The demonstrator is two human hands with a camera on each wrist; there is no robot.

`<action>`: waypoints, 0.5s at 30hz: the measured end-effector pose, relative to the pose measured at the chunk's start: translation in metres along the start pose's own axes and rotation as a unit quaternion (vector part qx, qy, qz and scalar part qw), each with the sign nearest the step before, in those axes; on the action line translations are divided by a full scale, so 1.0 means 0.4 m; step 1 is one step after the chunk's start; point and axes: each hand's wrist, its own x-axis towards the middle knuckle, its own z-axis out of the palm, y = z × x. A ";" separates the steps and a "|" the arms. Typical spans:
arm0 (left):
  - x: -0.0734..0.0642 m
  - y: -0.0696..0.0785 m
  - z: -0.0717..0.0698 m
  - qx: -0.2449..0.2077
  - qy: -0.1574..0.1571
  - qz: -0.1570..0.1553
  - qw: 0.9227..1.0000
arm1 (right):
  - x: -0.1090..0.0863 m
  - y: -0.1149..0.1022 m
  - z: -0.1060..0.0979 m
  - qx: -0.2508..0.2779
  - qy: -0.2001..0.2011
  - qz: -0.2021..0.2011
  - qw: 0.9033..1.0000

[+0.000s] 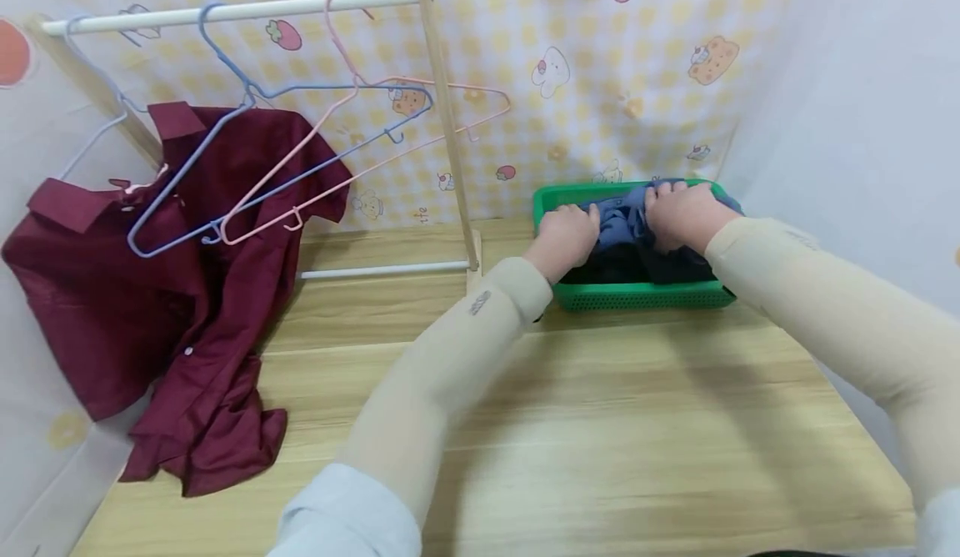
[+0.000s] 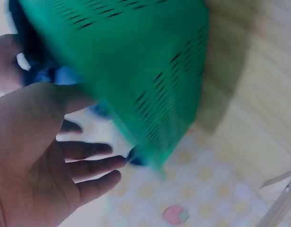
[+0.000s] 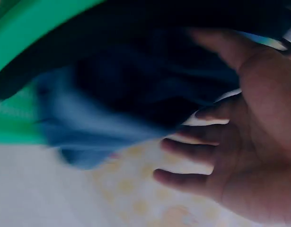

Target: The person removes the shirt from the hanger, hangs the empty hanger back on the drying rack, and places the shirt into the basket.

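A crumpled blue garment (image 1: 618,225) lies on black cloth (image 1: 630,267) inside a green basket (image 1: 645,294). My left hand (image 1: 568,236) reaches over the basket's left side, beside the blue garment; its fingers look loosely extended in the left wrist view, with the thumb tip hidden at the rim. On the other side, my right hand (image 1: 686,213) is against the blue garment. The right wrist view shows spread, nearly straight fingers, and the thumb over dark cloth.
Left of the basket stands a clothes rack (image 1: 450,123). A blue hanger (image 1: 300,87) and a pink hanger (image 1: 330,115) hang from it. A maroon shirt (image 1: 202,290) hangs at the rack's left end, partly on the wooden tabletop (image 1: 600,440). A patterned curtain (image 1: 585,123) is behind.
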 end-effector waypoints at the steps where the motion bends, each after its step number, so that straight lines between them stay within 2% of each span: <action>1: -0.019 -0.013 -0.003 -0.005 0.013 0.007 1.000 | -0.016 -0.010 -0.017 0.015 -0.005 0.008 1.000; 5: -0.114 -0.082 -0.016 -0.059 0.030 0.016 0.998 | -0.078 -0.063 -0.070 0.074 -0.003 0.018 0.997; 8: -0.192 -0.137 -0.018 -0.104 0.056 0.008 0.993 | -0.126 -0.111 -0.088 0.121 0.032 0.012 0.992; 12: -0.290 -0.200 0.000 -0.138 0.111 -0.003 0.984 | -0.174 -0.178 -0.084 0.183 0.081 -0.010 0.980; 15: -0.346 -0.237 0.028 -0.151 0.145 -0.013 0.978 | -0.185 -0.229 -0.073 0.233 0.102 -0.036 0.966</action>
